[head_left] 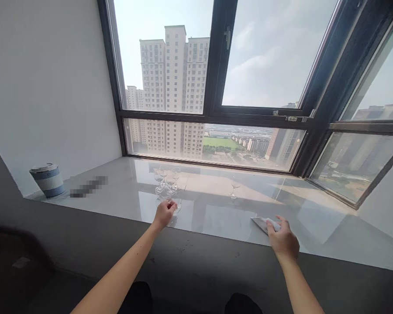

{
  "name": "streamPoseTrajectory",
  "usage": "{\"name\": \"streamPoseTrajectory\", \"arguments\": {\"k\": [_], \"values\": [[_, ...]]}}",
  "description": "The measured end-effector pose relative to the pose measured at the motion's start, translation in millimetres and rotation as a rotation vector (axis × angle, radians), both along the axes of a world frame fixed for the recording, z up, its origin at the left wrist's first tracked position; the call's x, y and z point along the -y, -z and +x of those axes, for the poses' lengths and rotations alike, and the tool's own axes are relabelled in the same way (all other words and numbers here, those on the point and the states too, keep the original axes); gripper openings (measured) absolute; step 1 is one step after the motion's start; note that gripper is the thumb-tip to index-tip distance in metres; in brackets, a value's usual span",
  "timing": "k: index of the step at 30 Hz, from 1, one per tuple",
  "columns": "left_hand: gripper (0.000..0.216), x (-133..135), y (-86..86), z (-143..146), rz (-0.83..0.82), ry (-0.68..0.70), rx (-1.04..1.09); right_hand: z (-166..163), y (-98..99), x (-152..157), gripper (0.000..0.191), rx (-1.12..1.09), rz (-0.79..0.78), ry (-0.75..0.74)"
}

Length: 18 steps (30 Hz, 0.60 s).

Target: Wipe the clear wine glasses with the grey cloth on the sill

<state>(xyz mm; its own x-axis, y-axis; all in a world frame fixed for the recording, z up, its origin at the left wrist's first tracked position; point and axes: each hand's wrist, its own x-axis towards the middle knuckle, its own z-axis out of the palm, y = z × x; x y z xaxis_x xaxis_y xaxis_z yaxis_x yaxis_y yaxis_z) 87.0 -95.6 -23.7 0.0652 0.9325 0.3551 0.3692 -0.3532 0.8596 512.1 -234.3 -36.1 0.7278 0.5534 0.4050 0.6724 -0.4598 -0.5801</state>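
Note:
On the glossy grey windowsill (pixel 111 205), my left hand (pixel 164 214) is closed, its fingertips pinched at a clear stemmed glass (pixel 165 192) near the front edge. Where the fingers meet the glass is partly hidden. Just behind it, several more clear stemmed glasses (pixel 171 178) stand close together, their outlines overlapping. One stemmed glass (pixel 235 188) stands apart to the right. My right hand (pixel 284 240) grips a flat grey-and-white piece (pixel 260 223) with a pointed corner, low over or against the sill; its exact kind is unclear.
A blue-and-white bucket (pixel 48 179) with a lid stands at the sill's left end, beside a pixelated dark patch (pixel 88 186). Dark-framed windows (pixel 212 117) rise behind the sill and turn the corner at right. The sill's front edge drops to a grey wall (pixel 196 261).

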Motion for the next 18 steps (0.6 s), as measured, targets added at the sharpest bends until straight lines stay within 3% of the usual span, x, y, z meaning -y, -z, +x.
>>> {"name": "streamPoseTrajectory", "arguments": {"k": [6, 9, 14, 18], "values": [[0.031, 9.4, -9.6, 9.5, 0.137, -0.023, -0.097, -4.6, -4.7, -0.2, 0.050, -0.036, -0.012, -0.020], [0.026, 11.7, -18.2, 26.2, 0.210, 0.041, -0.193, -5.1, -3.8, -0.7, 0.048, -0.027, -0.014, -0.023], [0.026, 8.3, -29.0, 90.1, 0.223, 0.284, -0.231, -5.1, -0.1, -1.4, 0.046, -0.004, 0.009, -0.009], [0.028, 4.1, -27.1, 156.3, 0.081, 0.331, -0.100, -5.9, -0.3, 0.6, 0.044, 0.011, 0.026, -0.049]]}}
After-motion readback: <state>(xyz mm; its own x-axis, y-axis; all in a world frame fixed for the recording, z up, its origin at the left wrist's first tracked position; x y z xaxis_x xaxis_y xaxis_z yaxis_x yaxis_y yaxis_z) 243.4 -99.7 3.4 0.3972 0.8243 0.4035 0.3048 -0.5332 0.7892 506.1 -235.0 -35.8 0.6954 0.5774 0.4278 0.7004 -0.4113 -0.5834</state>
